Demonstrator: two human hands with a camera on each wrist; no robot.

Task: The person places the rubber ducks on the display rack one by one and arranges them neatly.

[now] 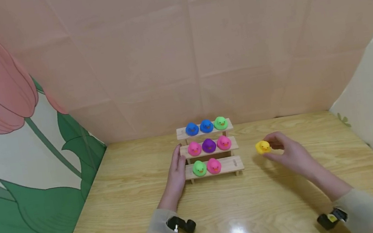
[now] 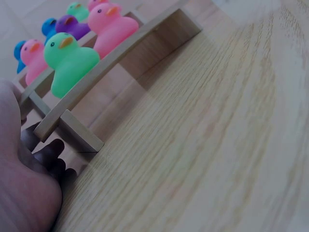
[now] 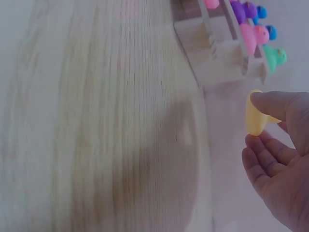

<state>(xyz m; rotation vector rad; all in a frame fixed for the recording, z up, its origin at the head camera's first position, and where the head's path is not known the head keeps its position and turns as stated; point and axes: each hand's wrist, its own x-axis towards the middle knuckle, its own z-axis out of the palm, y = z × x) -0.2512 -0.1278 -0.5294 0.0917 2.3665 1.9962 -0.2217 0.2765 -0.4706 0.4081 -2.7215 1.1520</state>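
The right hand [image 1: 290, 153] pinches a yellow duck [image 1: 263, 147], likely light, soft and squeezable, by its sides, right of the rack [image 1: 230, 164].

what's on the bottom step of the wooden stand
The bottom step holds a green duck and a pink duck; its right end is bare. Nothing covers it.

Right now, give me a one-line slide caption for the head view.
Right hand pinches a yellow duck beside the three-step wooden rack; left hand rests against the rack's left end.
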